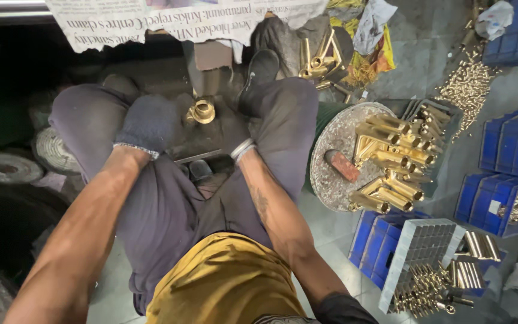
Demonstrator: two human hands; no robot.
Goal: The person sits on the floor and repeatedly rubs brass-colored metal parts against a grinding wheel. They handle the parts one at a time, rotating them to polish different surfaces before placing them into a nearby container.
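Note:
I sit with my knees apart, looking down at my dark trousers. My left hand (148, 123), in a grey knit glove, rests curled on my left knee with nothing visible in it. My right hand (230, 131), in a dark glove with a white cuff, lies by my right knee, close to a small round brass fitting (202, 111). The fitting sits on a dark work surface (202, 144) between my legs. The right fingers blend into the dark cloth, so their grip is unclear.
To the right, a round drum top (331, 180) carries a pile of brass pipe fittings (394, 159) and a red block (343, 165). Blue crates (511, 144), a grey tray of brass parts (421, 264) and loose brass pieces (469, 84) lie beyond. Newspaper (181, 18) hangs ahead; worn wheels (7, 168) lie left.

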